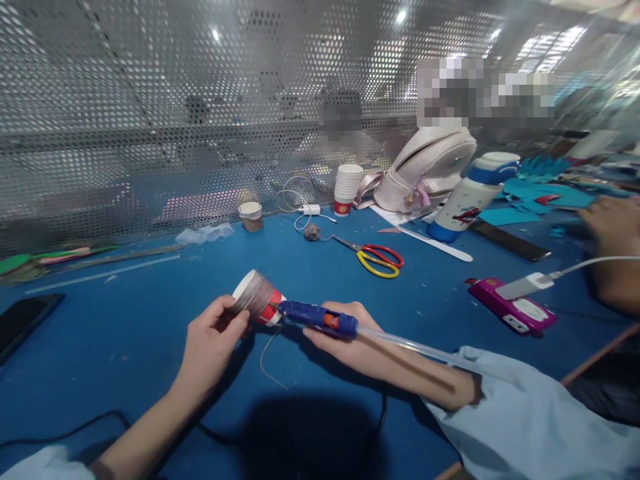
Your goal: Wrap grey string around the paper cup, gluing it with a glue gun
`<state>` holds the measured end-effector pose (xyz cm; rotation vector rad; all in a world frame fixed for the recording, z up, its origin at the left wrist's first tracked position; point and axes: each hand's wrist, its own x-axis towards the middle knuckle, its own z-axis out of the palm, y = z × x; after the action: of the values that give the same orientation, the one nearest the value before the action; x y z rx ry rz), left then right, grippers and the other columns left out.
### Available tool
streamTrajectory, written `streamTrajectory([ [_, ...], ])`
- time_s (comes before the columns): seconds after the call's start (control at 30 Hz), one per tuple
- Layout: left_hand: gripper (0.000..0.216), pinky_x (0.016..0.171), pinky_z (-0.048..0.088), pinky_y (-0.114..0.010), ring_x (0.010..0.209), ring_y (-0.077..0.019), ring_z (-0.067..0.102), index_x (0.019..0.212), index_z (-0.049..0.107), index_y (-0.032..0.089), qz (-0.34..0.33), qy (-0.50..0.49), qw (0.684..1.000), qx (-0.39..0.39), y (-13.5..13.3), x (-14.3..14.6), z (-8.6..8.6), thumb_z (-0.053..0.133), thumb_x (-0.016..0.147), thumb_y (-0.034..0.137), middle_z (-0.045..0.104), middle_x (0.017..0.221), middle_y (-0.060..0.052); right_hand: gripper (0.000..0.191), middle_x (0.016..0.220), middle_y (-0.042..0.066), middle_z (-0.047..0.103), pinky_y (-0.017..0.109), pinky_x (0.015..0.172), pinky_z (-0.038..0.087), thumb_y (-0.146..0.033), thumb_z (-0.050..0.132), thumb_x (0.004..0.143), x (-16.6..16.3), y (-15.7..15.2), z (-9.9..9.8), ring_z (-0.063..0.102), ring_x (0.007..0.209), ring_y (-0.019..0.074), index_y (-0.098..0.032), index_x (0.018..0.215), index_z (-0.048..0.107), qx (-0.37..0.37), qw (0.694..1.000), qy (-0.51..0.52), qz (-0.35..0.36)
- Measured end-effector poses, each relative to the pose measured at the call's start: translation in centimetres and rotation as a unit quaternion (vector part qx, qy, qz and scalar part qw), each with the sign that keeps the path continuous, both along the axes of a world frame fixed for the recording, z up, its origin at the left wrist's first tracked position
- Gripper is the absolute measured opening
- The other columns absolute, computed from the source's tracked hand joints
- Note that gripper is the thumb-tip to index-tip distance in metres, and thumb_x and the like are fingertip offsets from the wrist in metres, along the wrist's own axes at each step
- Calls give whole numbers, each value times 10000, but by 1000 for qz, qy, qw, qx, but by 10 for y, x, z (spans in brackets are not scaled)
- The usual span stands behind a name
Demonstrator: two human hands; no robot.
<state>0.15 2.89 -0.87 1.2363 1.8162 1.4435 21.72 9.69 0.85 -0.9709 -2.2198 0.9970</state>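
Observation:
My left hand [213,337] is closed round a paper cup [256,297] lying on its side, partly wrapped in grey-brown twine, its red-and-white rim end facing right. A loose end of twine [266,363] hangs below it. My right hand [345,340] grips a blue hot glue gun [320,318] with its nozzle against the cup's rim end. A clear glue stick [410,347] sticks out of the gun's back along my forearm. Both hands hover just above the blue table [150,320].
Red-and-yellow scissors [377,259], a stack of paper cups [346,189], a twine spool [251,216], a white bag [430,167], a bottle [467,197] and a pink phone [515,310] on a charger lie beyond. A black phone [23,320] lies left. Another person's hand [613,223] works at right. Perforated metal screen [150,113] behind.

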Motion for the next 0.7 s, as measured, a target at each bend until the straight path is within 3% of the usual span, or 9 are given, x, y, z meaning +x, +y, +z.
streamTrajectory([
  [0.13,143,561,416,-247,554,-132,529,757,585,203,3,-22,1000,2,0,-1,-1,644,711,325,563,580,52,218,589,-14,585,193,488,366,-339,601,796,1,-3,-1,472,497,74,-169,662,569,-11,1000,-8,20],
  [0.4,81,570,392,-243,562,-121,504,716,580,206,-17,-21,999,22,0,-3,-3,621,731,275,545,575,56,217,545,-34,514,191,437,337,-348,619,762,0,3,7,432,479,73,-167,658,561,-90,995,23,-25],
  [0.7,77,580,382,-250,582,-126,498,709,575,202,-31,-18,999,33,-1,-6,-6,597,746,266,550,586,50,238,559,-30,506,206,462,338,-363,620,757,1,0,8,422,495,75,-166,647,544,-106,994,14,-25],
])
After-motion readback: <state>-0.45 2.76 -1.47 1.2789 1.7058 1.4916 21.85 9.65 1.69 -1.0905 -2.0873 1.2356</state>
